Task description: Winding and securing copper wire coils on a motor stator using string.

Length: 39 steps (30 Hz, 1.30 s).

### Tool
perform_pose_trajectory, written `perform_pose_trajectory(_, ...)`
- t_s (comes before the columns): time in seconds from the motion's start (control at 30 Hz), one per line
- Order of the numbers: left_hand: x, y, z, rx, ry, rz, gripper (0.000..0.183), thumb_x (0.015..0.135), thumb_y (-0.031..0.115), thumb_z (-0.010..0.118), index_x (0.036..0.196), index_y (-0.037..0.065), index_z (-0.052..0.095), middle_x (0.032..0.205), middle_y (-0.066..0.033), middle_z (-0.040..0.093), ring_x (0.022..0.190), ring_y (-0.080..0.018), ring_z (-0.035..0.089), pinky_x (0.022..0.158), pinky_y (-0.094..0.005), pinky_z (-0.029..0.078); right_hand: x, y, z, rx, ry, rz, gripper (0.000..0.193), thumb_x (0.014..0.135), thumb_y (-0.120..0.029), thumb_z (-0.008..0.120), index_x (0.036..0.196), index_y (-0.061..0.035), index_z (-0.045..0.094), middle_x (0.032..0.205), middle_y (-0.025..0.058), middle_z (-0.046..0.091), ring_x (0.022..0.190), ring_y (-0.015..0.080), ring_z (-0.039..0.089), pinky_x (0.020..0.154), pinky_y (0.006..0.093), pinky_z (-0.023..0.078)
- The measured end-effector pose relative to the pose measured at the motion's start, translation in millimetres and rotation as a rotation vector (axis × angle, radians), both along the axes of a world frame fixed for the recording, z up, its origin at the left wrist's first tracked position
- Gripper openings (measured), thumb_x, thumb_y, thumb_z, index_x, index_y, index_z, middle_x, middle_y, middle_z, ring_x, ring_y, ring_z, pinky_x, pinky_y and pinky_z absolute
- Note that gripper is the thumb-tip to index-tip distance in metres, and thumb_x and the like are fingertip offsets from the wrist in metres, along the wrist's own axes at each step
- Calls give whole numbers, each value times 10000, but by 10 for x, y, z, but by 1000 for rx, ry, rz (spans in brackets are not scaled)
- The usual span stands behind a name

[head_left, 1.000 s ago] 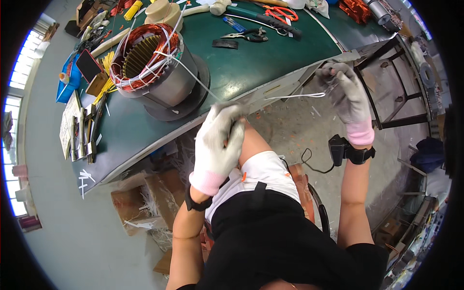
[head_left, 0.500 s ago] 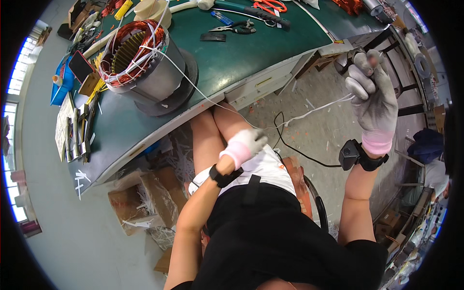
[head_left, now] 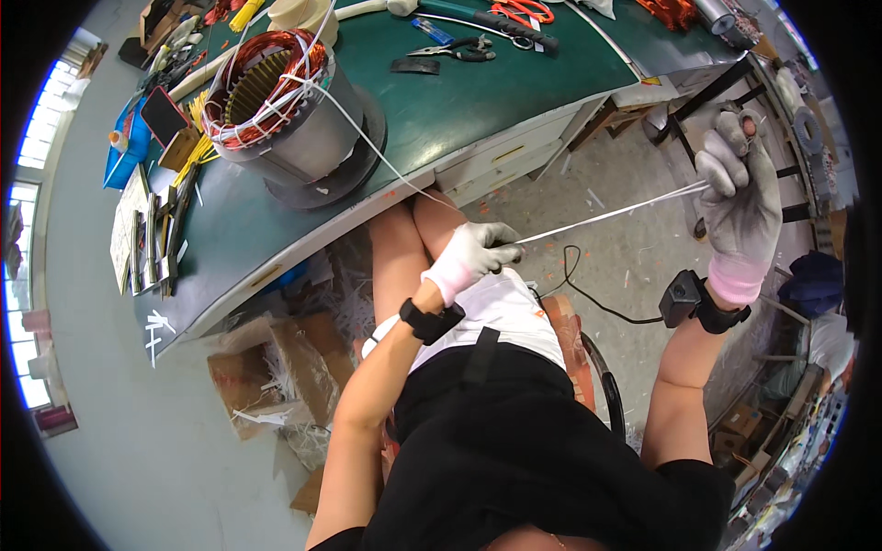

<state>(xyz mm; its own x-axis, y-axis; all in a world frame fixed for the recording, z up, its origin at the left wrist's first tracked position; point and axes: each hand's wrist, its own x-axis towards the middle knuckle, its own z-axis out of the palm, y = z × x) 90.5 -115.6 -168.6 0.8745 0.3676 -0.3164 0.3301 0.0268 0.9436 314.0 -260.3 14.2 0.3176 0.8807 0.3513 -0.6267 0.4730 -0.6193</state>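
A motor stator with a grey metal body and red-brown copper windings stands on a dark round base at the table's left. White lacing cord is wrapped round the winding ends and runs from them over the table edge to my hands. In front of my lap, my gloved left hand is closed on the cord, fingers curled. Farther right, my gloved right hand is raised and closed on the cord, its fingers bent. Between the two hands the cord is stretched straight, with strands side by side.
On the green table lie pliers, a blue-handled tool, a dark strip and orange-handled scissors. A blue tray and metal strips are at the left. Below stands an open cardboard box; a black cable crosses the floor.
My left hand has risen slightly and closed on the cord. My right hand has moved outward to the right, and the cord between them has gone from slack to taut.
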Motion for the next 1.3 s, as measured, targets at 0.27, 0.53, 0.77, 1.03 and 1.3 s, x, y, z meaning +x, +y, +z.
perform_pose_trajectory(0.27, -217, 159, -22, -297, 1, 16, 198, 893, 153, 606, 1002, -11, 586, 798, -52, 664, 577, -52, 555, 515, -191, 432, 325, -48, 16, 4, -4, -228, 189, 930, -17, 502, 1093, 76, 527, 923, 66, 407, 692, 94, 337, 613, 220, 323)
perform_pose_trajectory(0.53, -293, 208, -98, -444, -89, 146, 214, 957, 221, 486, 1020, 20, 527, 823, -98, 668, 526, -65, 509, 496, -197, 421, 511, -127, -122, -97, 37, -296, 164, 928, -10, 504, 1073, 62, 527, 907, 59, 419, 688, 95, 343, 603, 223, 319)
perform_pose_trajectory(0.77, -326, 246, -74, -468, -100, 159, 191, 963, 212, 460, 1011, 34, 509, 842, -120, 671, 482, -65, 463, 464, -193, 402, 595, -132, -186, -80, 98, -251, 134, 930, -14, 510, 1047, 50, 527, 873, 44, 412, 678, 93, 334, 582, 213, 304)
perform_pose_trajectory(1.03, -287, 224, 31, -403, -60, 168, 150, 936, 168, 491, 998, 32, 510, 805, -76, 651, 507, -55, 467, 472, -189, 382, 624, -183, -183, -119, 49, -414, 147, 940, -42, 522, 1052, 51, 539, 872, 35, 412, 677, 94, 330, 572, 212, 296)
perform_pose_trajectory(1.3, -217, 68, -169, 56, -142, 235, 244, 816, 20, 569, 1057, 42, 537, 810, -44, 586, 716, -94, 522, 633, -238, 449, 611, -266, -155, -128, -29, -550, 307, 916, -53, 547, 1206, 44, 518, 966, 59, 481, 809, 136, 454, 792, 279, 400)
